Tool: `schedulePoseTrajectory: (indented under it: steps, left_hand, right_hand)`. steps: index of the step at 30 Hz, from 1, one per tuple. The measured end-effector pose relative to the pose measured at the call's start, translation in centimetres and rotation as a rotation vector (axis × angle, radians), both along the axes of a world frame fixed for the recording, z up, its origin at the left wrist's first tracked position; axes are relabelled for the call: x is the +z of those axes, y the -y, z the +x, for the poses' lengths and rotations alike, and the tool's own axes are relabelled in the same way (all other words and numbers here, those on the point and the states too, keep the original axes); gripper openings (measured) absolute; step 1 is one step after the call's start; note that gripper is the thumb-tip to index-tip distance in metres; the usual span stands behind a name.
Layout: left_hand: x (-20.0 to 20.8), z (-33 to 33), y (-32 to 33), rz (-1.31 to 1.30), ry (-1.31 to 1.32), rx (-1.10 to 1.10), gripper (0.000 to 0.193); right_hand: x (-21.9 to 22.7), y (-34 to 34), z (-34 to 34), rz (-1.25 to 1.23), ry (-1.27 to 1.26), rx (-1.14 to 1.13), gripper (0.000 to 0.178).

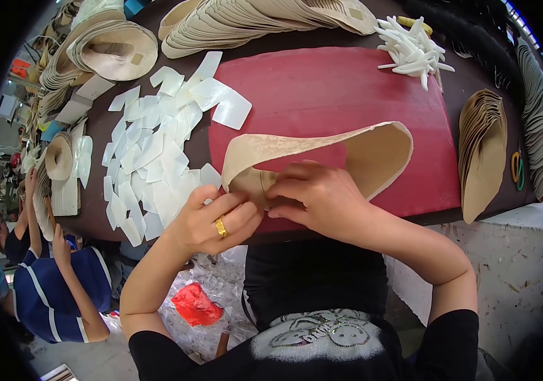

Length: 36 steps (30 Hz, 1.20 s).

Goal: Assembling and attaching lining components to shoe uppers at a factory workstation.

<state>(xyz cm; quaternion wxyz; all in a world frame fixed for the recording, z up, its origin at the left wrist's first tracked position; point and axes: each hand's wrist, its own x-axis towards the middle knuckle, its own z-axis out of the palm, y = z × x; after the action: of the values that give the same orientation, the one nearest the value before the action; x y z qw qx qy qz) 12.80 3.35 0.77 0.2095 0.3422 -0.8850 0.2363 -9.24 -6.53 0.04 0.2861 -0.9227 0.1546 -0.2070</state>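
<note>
While the left hand (217, 219) and right hand (316, 193) pinch the near-left end of a beige, curved, stiff-looking loop (379, 160) over the maroon sheet (322, 79), uneven finger pressure could plausibly crease its edge.

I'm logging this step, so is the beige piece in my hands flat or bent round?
Bent round: the beige piece curves into a loop, with the red mat showing through its middle.
</note>
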Motion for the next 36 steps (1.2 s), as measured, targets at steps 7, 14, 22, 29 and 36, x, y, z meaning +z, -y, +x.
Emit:
schedulePoseTrajectory:
  steps: [7, 14, 22, 29, 36]
  left_hand:
    - [0.1, -1.1, -0.6, -0.028, -0.05, 0.07, 0.01]
    - [-0.7, -1.5, -1.1, -0.099, -0.032, 0.202, 0.01]
    - [-0.4, -2.0, -1.5, -0.065, 0.018, 0.259, 0.01]
    - [-0.3, -2.5, -1.6, -0.031, -0.01, 0.325, 0.008]
    - [0.6, -3.2, -1.6, 0.029, -0.053, 0.353, 0.009]
  right_hand:
    - [0.0, -1.0, 0.6, -0.348, -0.032, -0.058, 0.024]
    - [-0.1, -1.3, 0.9, -0.445, 0.017, -0.081, 0.023]
    - [-0.4, -1.2, 1.5, -0.528, 0.074, -0.174, 0.008]
    - [-0.6, -2.0, 1.6, -0.434, 0.078, -0.207, 0.016]
    - [0.1, -1.8, 1.2, -0.272, 0.126, -0.22, 0.024]
